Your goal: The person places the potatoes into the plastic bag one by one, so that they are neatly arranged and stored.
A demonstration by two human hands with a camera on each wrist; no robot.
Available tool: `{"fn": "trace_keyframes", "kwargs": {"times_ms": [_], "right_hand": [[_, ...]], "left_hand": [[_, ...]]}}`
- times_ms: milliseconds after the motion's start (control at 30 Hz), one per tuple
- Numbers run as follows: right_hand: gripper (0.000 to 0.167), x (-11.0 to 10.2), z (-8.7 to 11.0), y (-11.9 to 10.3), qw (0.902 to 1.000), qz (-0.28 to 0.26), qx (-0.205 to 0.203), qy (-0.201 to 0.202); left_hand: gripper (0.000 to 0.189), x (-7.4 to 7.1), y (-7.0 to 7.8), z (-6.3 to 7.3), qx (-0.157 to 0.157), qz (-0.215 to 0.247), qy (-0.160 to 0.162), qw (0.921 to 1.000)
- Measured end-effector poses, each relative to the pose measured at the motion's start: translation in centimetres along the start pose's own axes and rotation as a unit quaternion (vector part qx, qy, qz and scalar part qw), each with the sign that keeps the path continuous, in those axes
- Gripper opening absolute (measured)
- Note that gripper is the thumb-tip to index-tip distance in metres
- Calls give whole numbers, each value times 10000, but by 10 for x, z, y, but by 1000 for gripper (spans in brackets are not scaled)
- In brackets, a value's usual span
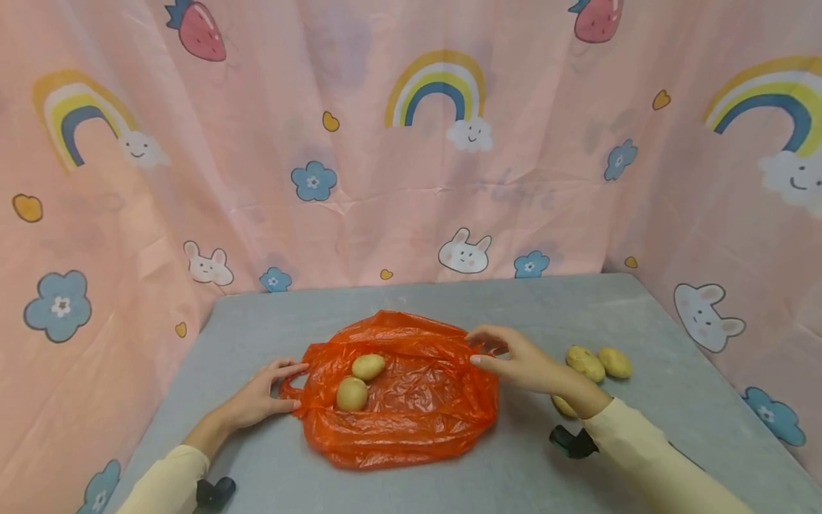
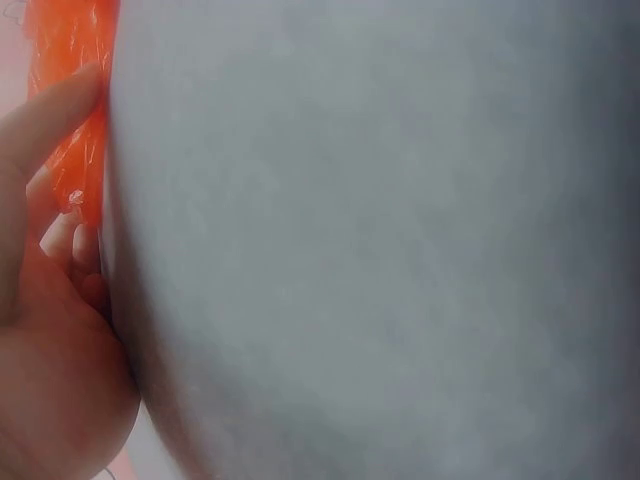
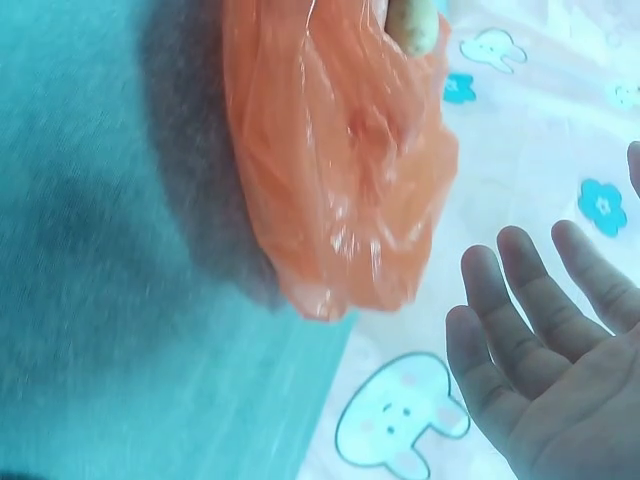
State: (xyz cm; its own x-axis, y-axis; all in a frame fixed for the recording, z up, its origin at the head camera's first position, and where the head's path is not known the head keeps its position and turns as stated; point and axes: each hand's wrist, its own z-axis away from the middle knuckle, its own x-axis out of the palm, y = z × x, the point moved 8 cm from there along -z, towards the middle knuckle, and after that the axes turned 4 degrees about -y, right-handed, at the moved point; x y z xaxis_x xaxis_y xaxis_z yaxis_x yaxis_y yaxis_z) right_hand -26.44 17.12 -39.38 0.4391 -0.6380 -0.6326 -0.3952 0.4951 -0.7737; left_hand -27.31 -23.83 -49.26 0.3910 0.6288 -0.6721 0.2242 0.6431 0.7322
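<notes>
In the head view, the orange bag, two potatoes in it, lies lower centre between left hand and right hand, both spread. Left wrist view: the left hand touches it, upper left. Right wrist view: the right hand fans out, lower right.

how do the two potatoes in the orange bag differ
The farther potato looks oval, while the nearer potato looks rounder. The farther potato sits slightly to the right; the nearer potato sits slightly to the left. Both are yellowish-brown and lie in the orange bag.
</notes>
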Motion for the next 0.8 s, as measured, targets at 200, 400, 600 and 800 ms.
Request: {"fn": "trace_keyframes", "kwargs": {"times_ms": [200, 400, 600, 800], "right_hand": [[32, -14, 15, 11, 9996, 23, 81, 262], [32, -29, 34, 18, 9981, 169, 346, 490], [34, -38, 51, 28, 9958, 302, 594, 624], [33, -44, 65, 40, 9953, 215, 609, 717]], "left_hand": [[63, 0, -1, 0, -85, 57, -46, 9999], [63, 0, -1, 0, -25, 5, -25, 10000], [63, 0, -1, 0, 39, 16, 10, 10000], [64, 0, -3, 0, -10, 7, 1, 10000]]}}
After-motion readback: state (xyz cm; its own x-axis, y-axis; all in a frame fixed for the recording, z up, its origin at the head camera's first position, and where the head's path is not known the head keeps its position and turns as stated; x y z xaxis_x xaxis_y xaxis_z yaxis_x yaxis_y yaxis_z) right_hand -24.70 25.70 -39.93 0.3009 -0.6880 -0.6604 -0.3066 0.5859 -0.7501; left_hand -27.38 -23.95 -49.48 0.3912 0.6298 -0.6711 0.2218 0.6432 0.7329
